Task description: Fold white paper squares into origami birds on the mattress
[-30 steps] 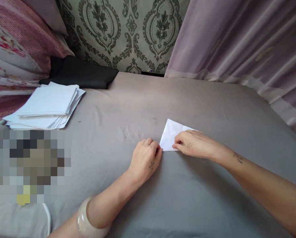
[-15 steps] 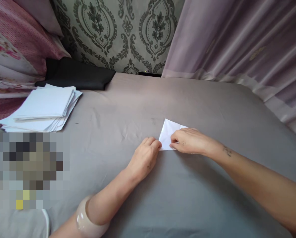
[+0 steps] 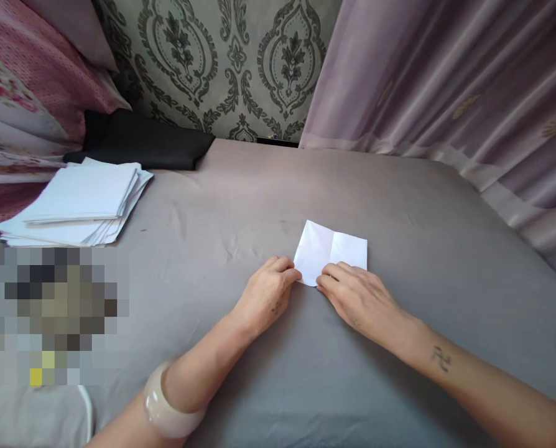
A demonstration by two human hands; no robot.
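A small white sheet of paper (image 3: 316, 250) with a crease down its middle lies on the grey cloth surface (image 3: 240, 205). My left hand (image 3: 271, 286) pinches the paper's lower left corner between thumb and fingers. At the lower edge, my right hand (image 3: 352, 292) has its fingers closed together on the paper, near the foot of the crease. The lower right part of the sheet is hidden behind that hand. A pale bangle (image 3: 170, 404) circles my left forearm.
A stack of white paper (image 3: 82, 193) sits at the far left, in front of a folded black cloth (image 3: 142, 140). Purple curtains (image 3: 399, 81) hang along the right and back. A blurred patch covers the lower left. A white cable (image 3: 88, 414) runs below it.
My right hand has shifted down from the middle of the paper to its lower edge, uncovering the crease and right half. My left hand stays at the corner.
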